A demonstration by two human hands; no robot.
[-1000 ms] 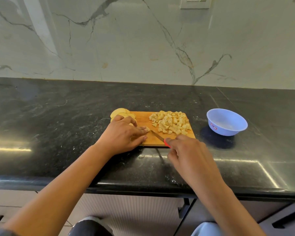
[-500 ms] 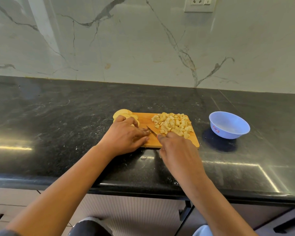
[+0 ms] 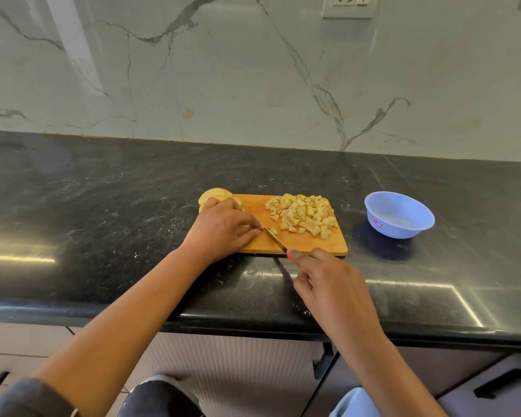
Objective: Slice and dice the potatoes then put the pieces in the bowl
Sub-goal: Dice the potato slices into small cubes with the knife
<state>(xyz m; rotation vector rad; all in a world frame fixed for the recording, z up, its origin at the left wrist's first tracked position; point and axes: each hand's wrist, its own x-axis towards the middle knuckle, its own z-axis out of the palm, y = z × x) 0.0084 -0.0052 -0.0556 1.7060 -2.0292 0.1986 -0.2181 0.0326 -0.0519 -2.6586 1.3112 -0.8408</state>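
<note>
Wooden board (image 3: 313, 245) holds dice (image 3: 304, 213) | left grip (image 3: 223, 230) clutches potato slices (image 3: 215, 194) | right grip (image 3: 325, 284) clasps knife (image 3: 275, 240)

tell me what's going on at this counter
A person is dicing potato on a wooden cutting board. The left hand holds down potato slices at its left end; the right hand grips a red-handled knife, blade right beside that hand. A pile of diced pieces sits on the board's right side. The blue bowl, right of the board, holds no pieces yet.
</note>
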